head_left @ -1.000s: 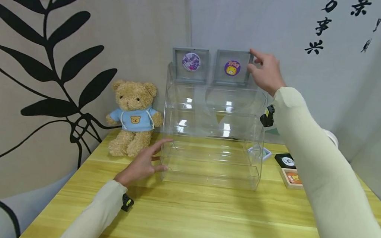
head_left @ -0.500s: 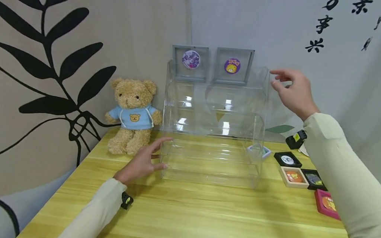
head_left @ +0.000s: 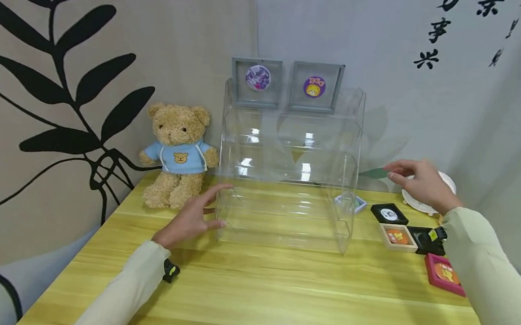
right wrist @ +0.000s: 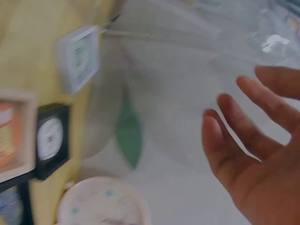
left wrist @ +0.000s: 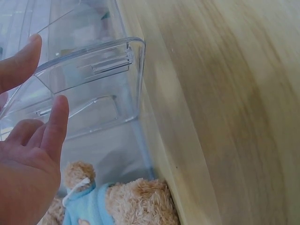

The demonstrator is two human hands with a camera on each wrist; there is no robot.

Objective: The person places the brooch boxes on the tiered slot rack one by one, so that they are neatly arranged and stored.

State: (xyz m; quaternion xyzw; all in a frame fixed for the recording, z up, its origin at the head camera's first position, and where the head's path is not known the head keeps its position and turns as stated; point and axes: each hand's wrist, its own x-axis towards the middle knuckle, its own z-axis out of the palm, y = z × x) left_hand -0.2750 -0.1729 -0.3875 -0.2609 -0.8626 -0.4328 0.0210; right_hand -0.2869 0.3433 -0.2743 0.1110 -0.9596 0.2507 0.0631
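A clear acrylic tiered display stand (head_left: 287, 172) stands upright on the wooden table. Two grey square frames sit side by side on its top tier: the left frame (head_left: 267, 99) bears a purple round badge, the right frame (head_left: 327, 101) a yellow bear badge. At the stand's lower left edge is my left hand (head_left: 191, 219), thumb and forefinger extended along its side panel (left wrist: 93, 70). To the right of the stand, my right hand (head_left: 426, 184) hangs in the air above the small frames, holding nothing. Its fingers (right wrist: 251, 119) are loosely bent in the right wrist view.
A teddy bear (head_left: 180, 148) in a blue hoodie sits left of the stand. On the right lie a white frame (head_left: 359, 207), a black frame (head_left: 396, 220), a beige frame (head_left: 391, 246), another black frame (head_left: 413, 234) and a magenta frame (head_left: 435, 281). Behind them stands a round white object (head_left: 448, 183).
My right hand has let go of the right grey frame and moved right and down, away from the stand. The left hand stays at the stand's edge.
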